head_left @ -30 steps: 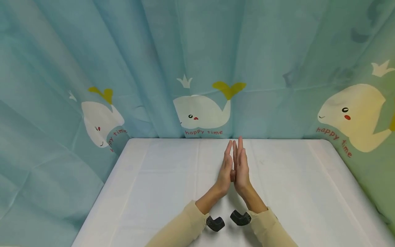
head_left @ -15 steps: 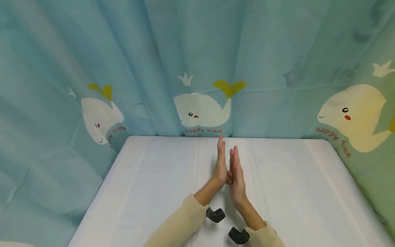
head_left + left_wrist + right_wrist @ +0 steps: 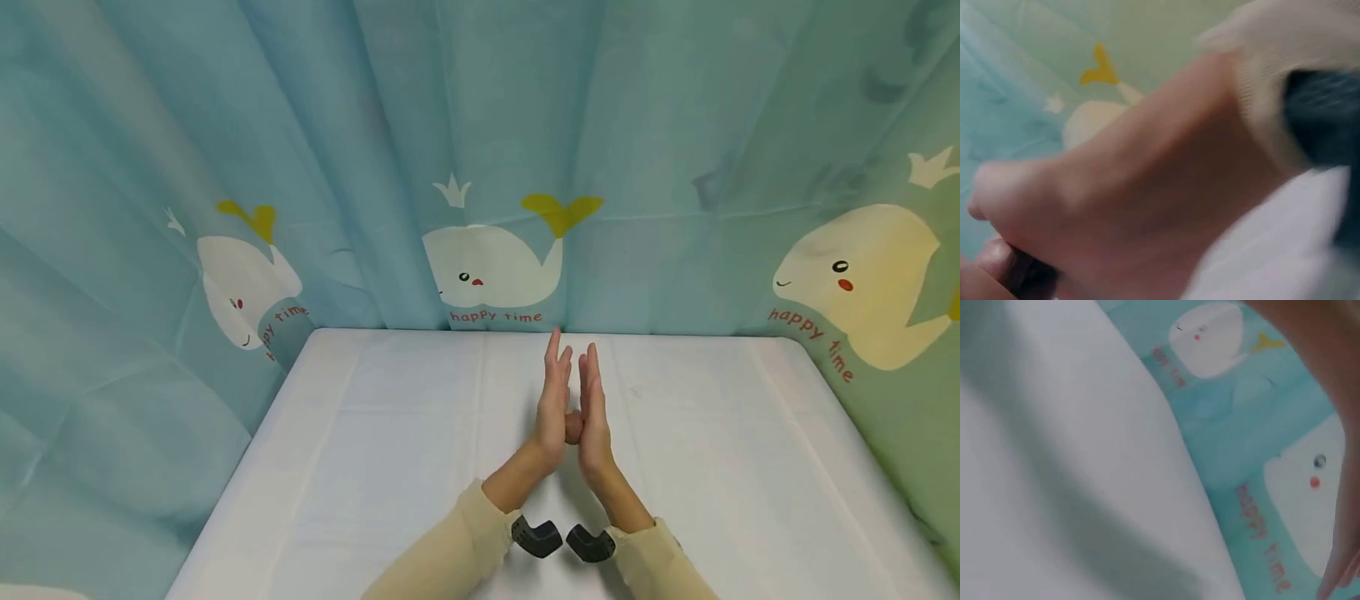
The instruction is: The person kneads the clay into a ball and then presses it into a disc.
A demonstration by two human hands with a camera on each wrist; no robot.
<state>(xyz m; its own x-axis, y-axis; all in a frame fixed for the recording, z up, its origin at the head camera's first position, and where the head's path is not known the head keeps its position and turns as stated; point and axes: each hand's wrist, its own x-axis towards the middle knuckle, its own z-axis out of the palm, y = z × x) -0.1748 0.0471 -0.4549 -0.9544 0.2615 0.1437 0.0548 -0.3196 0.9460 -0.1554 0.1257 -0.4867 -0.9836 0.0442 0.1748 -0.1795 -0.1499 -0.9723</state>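
Note:
A small brown, roundish lump (image 3: pixel 573 427), like a ball of clay, is pressed between two upright palms above the table. My left hand (image 3: pixel 552 412) stands on its left side, fingers straight and pointing away from me. Facing it, my right hand (image 3: pixel 596 425) presses from the right with straight fingers; a narrow gap separates the fingertips of both hands. The left wrist view shows the blurred side of a hand (image 3: pixel 1085 206) up close. In the right wrist view only the edge of a hand (image 3: pixel 1344 550) shows on the right, and the lump is out of sight.
A white-covered table (image 3: pixel 390 433) lies under the hands. Blue-green curtains (image 3: pixel 360 167) with printed whales hang behind its far edge and along both sides. Black wrist devices (image 3: pixel 537 538) sit close together below the hands.
The palms slide against each other: over the last half second the right hand moves forward and the left draws back, both shifting right. The lump turns between them.

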